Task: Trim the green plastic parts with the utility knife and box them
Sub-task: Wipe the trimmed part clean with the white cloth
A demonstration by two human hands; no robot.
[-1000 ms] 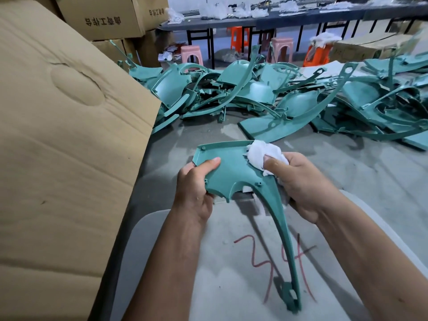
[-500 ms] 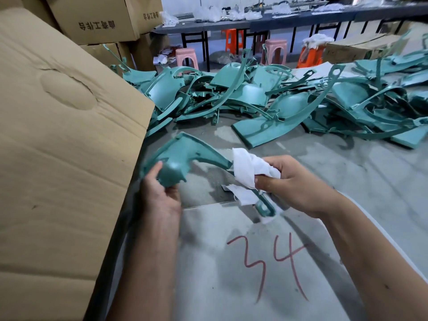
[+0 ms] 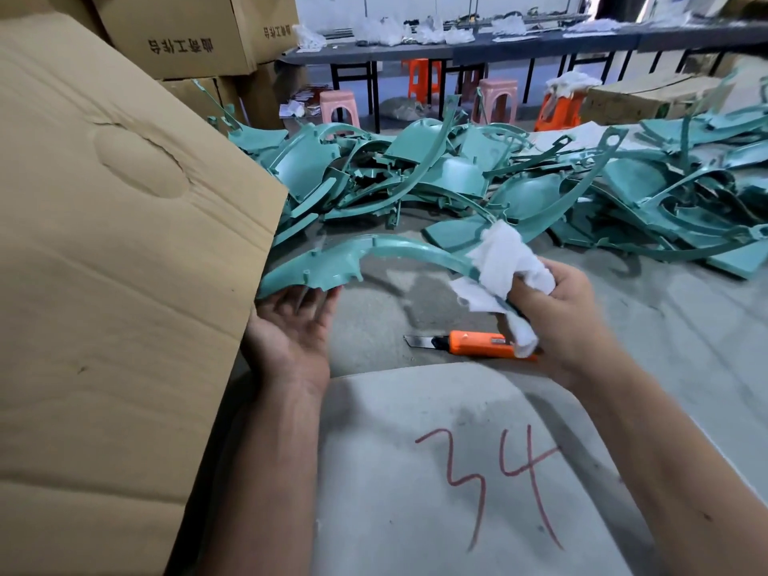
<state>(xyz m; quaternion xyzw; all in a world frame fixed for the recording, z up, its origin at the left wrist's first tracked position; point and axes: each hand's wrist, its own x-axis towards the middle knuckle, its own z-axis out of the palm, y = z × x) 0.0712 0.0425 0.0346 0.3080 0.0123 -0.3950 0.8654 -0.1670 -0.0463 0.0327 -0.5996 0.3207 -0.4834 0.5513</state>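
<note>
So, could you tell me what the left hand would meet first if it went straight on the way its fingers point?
The left hand lies palm up with fingers pointing away, already touching the held green part. Past it, probably the pile of green parts, though depth is unclear.

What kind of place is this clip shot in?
Probably a small factory or finishing workshop. A heap of identical green parts covers the table, printed cartons are stacked at the back, and a utility knife lies near the right hand, which holds a cloth.
</note>
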